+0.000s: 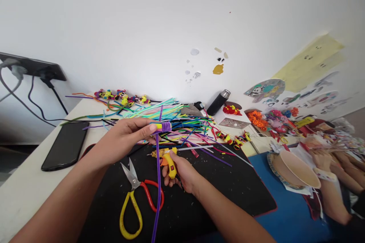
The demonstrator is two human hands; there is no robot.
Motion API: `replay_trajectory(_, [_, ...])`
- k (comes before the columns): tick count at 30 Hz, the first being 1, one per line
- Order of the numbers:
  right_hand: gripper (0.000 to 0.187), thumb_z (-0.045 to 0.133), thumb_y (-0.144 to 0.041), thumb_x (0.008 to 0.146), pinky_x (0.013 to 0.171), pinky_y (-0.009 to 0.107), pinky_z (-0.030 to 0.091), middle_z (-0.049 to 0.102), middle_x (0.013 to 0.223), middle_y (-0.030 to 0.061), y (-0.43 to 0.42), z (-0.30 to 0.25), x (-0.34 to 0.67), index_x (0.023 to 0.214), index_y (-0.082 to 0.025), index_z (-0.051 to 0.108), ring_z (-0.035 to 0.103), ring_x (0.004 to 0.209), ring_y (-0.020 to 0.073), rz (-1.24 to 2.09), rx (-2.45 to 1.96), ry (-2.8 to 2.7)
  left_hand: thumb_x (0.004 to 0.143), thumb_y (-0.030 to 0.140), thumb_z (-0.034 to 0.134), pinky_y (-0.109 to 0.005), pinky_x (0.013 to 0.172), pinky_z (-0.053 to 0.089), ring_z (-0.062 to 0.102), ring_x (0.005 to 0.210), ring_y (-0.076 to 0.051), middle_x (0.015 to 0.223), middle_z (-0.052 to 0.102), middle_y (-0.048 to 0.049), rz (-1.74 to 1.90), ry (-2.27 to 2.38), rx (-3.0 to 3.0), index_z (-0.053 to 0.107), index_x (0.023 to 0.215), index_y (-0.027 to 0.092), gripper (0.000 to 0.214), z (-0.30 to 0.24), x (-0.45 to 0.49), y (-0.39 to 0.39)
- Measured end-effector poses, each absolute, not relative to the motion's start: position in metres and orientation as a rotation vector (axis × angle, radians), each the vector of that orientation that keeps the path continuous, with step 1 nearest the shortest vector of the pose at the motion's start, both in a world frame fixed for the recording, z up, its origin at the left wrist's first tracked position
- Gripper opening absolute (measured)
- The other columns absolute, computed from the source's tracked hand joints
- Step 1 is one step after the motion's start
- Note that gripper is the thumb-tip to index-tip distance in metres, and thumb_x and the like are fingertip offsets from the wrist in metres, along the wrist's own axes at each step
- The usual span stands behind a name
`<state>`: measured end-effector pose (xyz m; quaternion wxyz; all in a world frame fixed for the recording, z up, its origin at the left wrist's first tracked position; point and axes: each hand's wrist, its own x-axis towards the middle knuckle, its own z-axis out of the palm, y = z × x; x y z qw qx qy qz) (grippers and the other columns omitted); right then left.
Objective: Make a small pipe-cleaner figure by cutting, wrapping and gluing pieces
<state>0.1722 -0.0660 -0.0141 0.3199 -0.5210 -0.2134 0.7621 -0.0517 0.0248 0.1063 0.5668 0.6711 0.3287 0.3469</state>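
Observation:
My left hand is raised over the black mat and pinches a small purple and yellow pipe-cleaner coil. A long purple pipe cleaner hangs down from the coil. My right hand is wrapped round the handle of a yellow glue gun that lies low over the mat with its nozzle pointing left. Scissors with one yellow and one red handle lie on the mat just below my left hand.
A heap of coloured pipe cleaners lies behind the mat. A black phone rests at the left, cables above it. A black flask stands at the back. Another person's arm, a paper bowl and craft pieces are at right.

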Motion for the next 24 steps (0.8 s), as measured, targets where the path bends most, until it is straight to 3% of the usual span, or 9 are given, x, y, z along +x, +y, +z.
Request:
replay_trajectory(5, [0.065,0.034,-0.072,0.108,0.037,0.018,0.044,0.072,0.064,0.0048,-0.068,-0.019,0.176,0.105,-0.013,0.063,0.071,0.046,0.0174,1.945,-1.447,-0.794,0.092,0.064,0.071,-0.032,0.079,0.06,0.075,0.082,-0.025,0.086,0.081,-0.0064,0.796,0.817,1.606,0.082,0.091,0.018,0.047,0.105,-0.05,0.024])
replay_trajectory(9, [0.059,0.035,-0.069,0.109,0.039,0.019,0.045,0.073,0.063,0.005,-0.07,-0.021,0.183,0.099,-0.016,0.059,0.07,0.045,0.017,1.887,-1.571,-0.953,0.09,0.064,0.073,-0.033,0.078,0.061,0.077,0.085,-0.026,0.093,0.081,-0.0069,0.78,0.812,1.562,0.083,0.093,0.02,0.045,0.105,-0.049,0.023])
replay_trajectory(14, [0.06,0.04,-0.07,0.107,0.042,0.02,0.041,0.067,0.057,0.0016,-0.074,-0.013,0.191,0.087,-0.018,0.061,0.065,0.044,0.0148,1.736,-1.737,-1.282,0.093,0.062,0.071,-0.03,0.079,0.058,0.075,0.082,-0.024,0.083,0.078,-0.0041,0.794,0.79,1.614,0.081,0.086,0.021,0.043,0.106,-0.046,0.022])
replay_trajectory(18, [0.056,0.049,-0.063,0.106,0.049,0.023,0.039,0.058,0.049,-0.0025,-0.079,-0.002,0.198,0.072,-0.02,0.06,0.058,0.043,0.0134,1.429,-1.864,-1.615,0.095,0.062,0.068,-0.028,0.076,0.056,0.073,0.08,-0.022,0.079,0.077,-0.0034,0.784,0.787,1.658,0.079,0.081,0.021,0.045,0.106,-0.044,0.022])
replay_trajectory(22, [0.049,0.06,-0.055,0.103,0.052,0.025,0.031,0.057,0.054,-0.0023,-0.081,0.009,0.202,0.069,-0.02,0.062,0.054,0.051,0.0136,1.083,-1.832,-1.695,0.095,0.063,0.067,-0.029,0.077,0.054,0.073,0.081,-0.023,0.079,0.079,-0.0042,0.757,0.795,1.683,0.079,0.081,0.021,0.046,0.103,-0.042,0.023])
replay_trajectory(24, [0.047,0.062,-0.058,0.1,0.05,0.025,0.029,0.054,0.053,-0.0038,-0.08,0.015,0.203,0.072,-0.02,0.064,0.049,0.048,0.0125,1.113,-1.778,-1.594,0.095,0.062,0.068,-0.029,0.075,0.054,0.073,0.079,-0.023,0.078,0.078,-0.0041,0.754,0.775,1.669,0.079,0.08,0.02,0.046,0.101,-0.04,0.023])
